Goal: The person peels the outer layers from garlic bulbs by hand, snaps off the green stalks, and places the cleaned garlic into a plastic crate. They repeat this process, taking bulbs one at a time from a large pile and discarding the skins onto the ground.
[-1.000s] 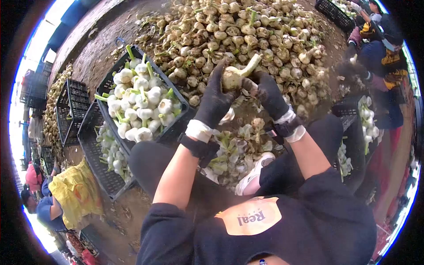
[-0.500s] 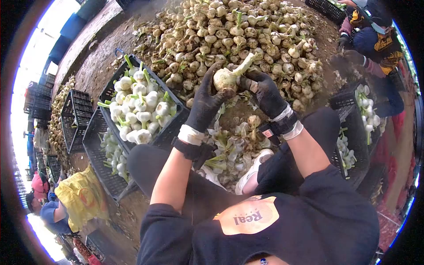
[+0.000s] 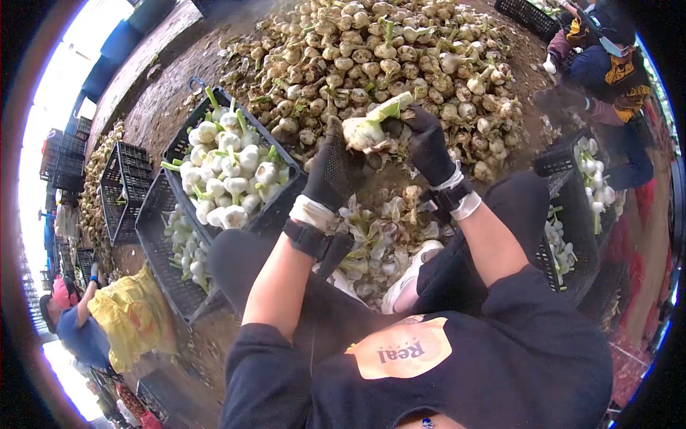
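Both hands wear dark gloves and meet at one garlic bulb [image 3: 363, 134] with a thick pale green stem pointing up and right. My left hand [image 3: 334, 166] is wrapped round the bulb's left side and underside. My right hand [image 3: 429, 143] has its fingers closed at the stem and the loose outer skin on the right. White flesh shows on the bulb, with brownish skin hanging below it. Beyond the hands lies a large heap of unpeeled garlic [image 3: 357, 61]. Peeled skins [image 3: 382, 239] are piled between my legs.
A black crate [image 3: 275, 207] of white garlic stands at the left, overlapping a lower crate [image 3: 153, 239]. More crates [image 3: 582, 247] with garlic are at the right. A co-worker [image 3: 607, 79] sits at the upper right, another person [image 3: 78, 329] at the lower left beside a yellow sack [image 3: 136, 318].
The bulb's skin has been pulled partly away, baring whiter flesh. My right hand has shifted to the stem. The co-worker at the upper right now holds a white bulb.
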A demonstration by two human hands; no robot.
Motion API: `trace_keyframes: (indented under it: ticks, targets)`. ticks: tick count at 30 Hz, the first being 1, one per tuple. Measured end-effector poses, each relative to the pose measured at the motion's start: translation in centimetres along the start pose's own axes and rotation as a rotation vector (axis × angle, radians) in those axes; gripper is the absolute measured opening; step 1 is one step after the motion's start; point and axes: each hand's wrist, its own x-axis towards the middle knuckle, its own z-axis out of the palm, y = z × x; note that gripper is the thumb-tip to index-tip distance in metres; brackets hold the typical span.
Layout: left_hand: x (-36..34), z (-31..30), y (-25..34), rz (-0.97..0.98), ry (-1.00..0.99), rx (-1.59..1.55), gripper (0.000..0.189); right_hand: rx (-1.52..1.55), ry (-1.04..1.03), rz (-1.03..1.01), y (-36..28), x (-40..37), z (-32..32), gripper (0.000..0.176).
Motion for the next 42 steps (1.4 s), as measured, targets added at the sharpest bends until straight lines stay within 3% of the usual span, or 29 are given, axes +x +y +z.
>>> trace_keyframes:
  ticks: [1, 2, 3, 4, 6, 8, 9, 10, 12, 13, 14, 16, 18, 20, 24, 26, 28, 30, 32, 33, 34, 36, 37, 38, 40, 42]
  targets:
    - [0.2, -0.2, -0.8, -0.245, -0.07, -0.433, 0.066, -0.17, 0.074, -0.166, 0.6, 0.3, 0.1, 0.02]
    - [0.3, -0.4, -1.2, -0.487, -0.142, -0.865, 0.069, -0.169, 0.073, -0.17, 1.6, 0.1, 0.3, 0.02]
    - [0.5, -0.5, -0.8, -0.553, -0.145, -0.941, 0.068, -0.016, 0.036, -0.042, 2.5, 0.0, 0.6, 0.02]
    - [0.7, -0.5, -0.4, -0.55, -0.128, -0.915, 0.066, 0.136, -0.001, 0.09, 3.4, -0.3, 0.8, 0.021]
    - [0.7, -0.5, 0.1, -0.553, -0.09, -0.866, 0.065, 0.144, -0.059, 0.11, -1.4, -0.2, 0.5, 0.024]
    - [0.6, 0.0, 0.5, -0.56, -0.048, -0.804, 0.064, -0.559, -0.092, 0.16, -2.7, -0.5, 0.5, 0.026]
    - [0.5, 0.3, 0.6, -0.558, -0.02, -0.763, 0.064, -0.32, 0.039, 0.358, -2.0, -0.7, 0.9, 0.025]
    - [0.4, 0.7, 0.8, -0.547, -0.002, -0.723, 0.065, -0.32, 0.04, 0.36, -1.9, -1.0, 1.0, 0.025]
    - [0.0, 0.6, -0.7, -0.475, -0.005, -0.633, 0.064, -0.515, 0.13, -0.066, -2.5, -1.0, 1.4, 0.021]
    - [-0.1, 0.1, -1.9, -0.272, 0.042, -0.359, 0.061, -0.453, 0.188, -0.194, -2.2, -0.9, 1.7, 0.018]
    - [-0.3, -0.1, -2.6, -0.073, 0.086, -0.084, 0.058, -0.452, 0.184, -0.193, -1.8, -0.8, 1.6, 0.018]
    - [-0.1, 0.2, 1.1, -0.122, 0.043, -0.168, 0.06, -0.167, 0.005, -0.043, -1.0, -0.4, 1.0, 0.022]
    - [0.0, -0.4, 1.6, -0.231, 0.018, -0.34, 0.056, -0.162, -0.009, 0.0, -1.4, -0.4, 0.7, 0.024]
    - [0.2, -1.2, 1.5, -0.219, -0.018, -0.228, 0.058, 0.038, -0.128, 0.14, -0.5, -0.6, 0.5, 0.021]
    - [0.0, -1.7, 1.6, -0.293, -0.105, -0.266, 0.064, 0.134, -0.135, 0.132, -0.3, -0.4, 0.4, 0.018]
    - [-0.1, -1.6, 1.5, -0.297, -0.096, -0.099, 0.065, -0.04, -0.101, 0.055, -0.3, -0.8, 0.4, 0.02]
    - [-0.1, -1.5, 1.7, -0.29, -0.125, -0.089, 0.065, -0.275, 0.065, -0.066, 0.2, -1.4, 0.5, 0.019]
    - [-0.5, -1.3, 1.8, -0.284, -0.146, -0.082, 0.065, -0.284, 0.113, -0.037, 1.0, -1.1, -0.4, 0.019]
    - [-0.9, -1.3, 1.7, -0.172, -0.275, -0.229, 0.064, -0.35, 0.247, 0.123, 3.4, -1.0, -2.4, 0.02]
    - [-1.0, -1.6, 0.8, -0.148, -0.298, -0.1, 0.067, -0.506, 0.113, 0.101, 3.9, -0.9, -2.9, 0.03]
    - [-1.1, -1.9, -0.2, -0.144, -0.294, -0.097, 0.067, -0.503, 0.113, 0.094, 4.3, -1.1, -2.9, 0.03]
    - [-1.1, -2.1, -0.6, -0.238, -0.189, -0.069, 0.068, -0.541, -0.26, 0.025, 3.3, -2.1, -2.6, 0.038]
    - [-1.4, -2.2, 0.1, -0.319, -0.165, -0.011, 0.066, -0.626, -0.314, 0.033, 2.7, -2.9, -2.2, 0.043]
    - [-1.3, -2.2, -0.1, -0.322, -0.163, -0.011, 0.066, -0.624, -0.317, 0.034, 1.8, -3.0, -1.7, 0.043]
    - [-1.4, -2.1, -0.5, -0.315, -0.16, -0.147, 0.062, -0.384, -0.036, -0.183, -0.8, -2.6, -1.0, 0.04]
    - [-1.6, -1.6, -0.5, -0.286, -0.138, -0.166, 0.058, -0.329, -0.066, -0.218, -0.9, -2.6, -0.8, 0.037]
